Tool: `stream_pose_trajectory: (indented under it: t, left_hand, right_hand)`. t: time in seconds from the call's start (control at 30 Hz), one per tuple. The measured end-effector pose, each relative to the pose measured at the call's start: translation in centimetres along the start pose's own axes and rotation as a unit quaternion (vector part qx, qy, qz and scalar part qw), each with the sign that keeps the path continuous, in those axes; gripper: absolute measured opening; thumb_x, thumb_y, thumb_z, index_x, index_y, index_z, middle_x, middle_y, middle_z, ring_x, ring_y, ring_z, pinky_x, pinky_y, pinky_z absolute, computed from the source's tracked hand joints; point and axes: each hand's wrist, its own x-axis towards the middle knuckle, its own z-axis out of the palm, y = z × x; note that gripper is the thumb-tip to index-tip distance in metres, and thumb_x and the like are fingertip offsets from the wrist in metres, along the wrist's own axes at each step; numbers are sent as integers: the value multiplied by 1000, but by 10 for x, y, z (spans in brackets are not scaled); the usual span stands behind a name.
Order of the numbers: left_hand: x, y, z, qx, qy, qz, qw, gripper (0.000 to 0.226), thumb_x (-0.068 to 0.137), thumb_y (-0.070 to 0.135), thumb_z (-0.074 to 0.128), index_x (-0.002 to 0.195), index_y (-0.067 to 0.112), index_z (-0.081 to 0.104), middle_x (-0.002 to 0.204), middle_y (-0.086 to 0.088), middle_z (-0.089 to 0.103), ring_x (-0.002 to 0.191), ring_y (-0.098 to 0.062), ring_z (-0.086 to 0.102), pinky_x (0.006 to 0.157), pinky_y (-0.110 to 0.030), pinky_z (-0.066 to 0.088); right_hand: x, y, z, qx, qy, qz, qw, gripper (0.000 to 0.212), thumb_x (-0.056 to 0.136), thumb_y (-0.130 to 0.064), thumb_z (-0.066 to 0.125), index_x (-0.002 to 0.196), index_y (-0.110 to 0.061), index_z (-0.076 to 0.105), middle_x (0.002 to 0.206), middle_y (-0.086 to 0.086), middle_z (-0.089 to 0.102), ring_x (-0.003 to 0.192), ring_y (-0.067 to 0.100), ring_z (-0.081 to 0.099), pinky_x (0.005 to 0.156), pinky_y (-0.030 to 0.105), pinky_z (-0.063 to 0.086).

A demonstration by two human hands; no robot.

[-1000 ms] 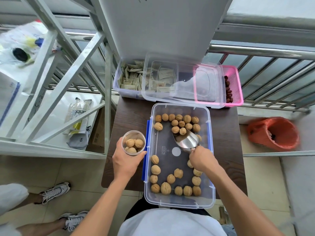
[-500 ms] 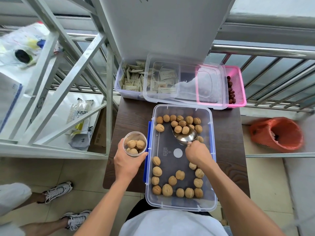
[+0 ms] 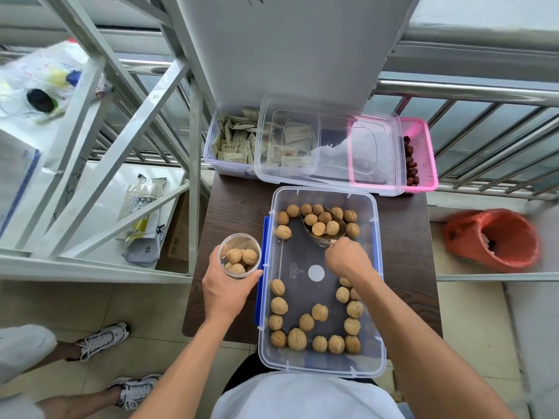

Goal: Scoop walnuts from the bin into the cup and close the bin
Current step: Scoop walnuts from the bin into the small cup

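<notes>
A clear plastic bin (image 3: 376,297) with blue side latches sits on a small dark table, walnuts (image 3: 305,323) scattered at its near and far ends. My right hand (image 3: 348,258) grips the handle of a metal scoop (image 3: 328,229), which lies among the far walnuts with several inside it. My left hand (image 3: 225,287) holds a clear cup (image 3: 239,255) beside the bin's left wall; three walnuts show in it. The bin's clear lid (image 3: 329,152) rests on the containers behind.
Behind the bin stand a clear box of sachets (image 3: 233,140) and a pink basket of dates (image 3: 419,152). A metal rack (image 3: 99,164) stands left, a railing (image 3: 469,92) at back, an orange-lined waste basket (image 3: 496,240) right. Another person's shoes (image 3: 102,340) are at lower left.
My right hand pushed the scoop toward the far end of the bin into the walnuts; several now lie in it. The cup in my left hand stayed put.
</notes>
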Motion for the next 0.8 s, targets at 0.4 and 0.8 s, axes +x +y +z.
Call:
stream_pose_trajectory:
  t: [0.4,0.8]
  left_hand:
    - [1,-4,1,0,-5,-19,1000,99,61,39,102,145,37,50,118,40,51,109,31,48,81,8,37]
    - [-2,-1,-1,-6,-2,-25,1000,99,61,38,102,145,36,50,118,38,52,107,28,51,79,9,36]
  right_hand:
    - [-8,7,17,-6,-36,9,999,35,92,1,41,107,0,72,112,16,68,104,33,64,91,37,52]
    - [-34,14,43,222,31,92,970,26,104,-21,35,89,-10,53,108,19,66,95,34,61,71,33,41]
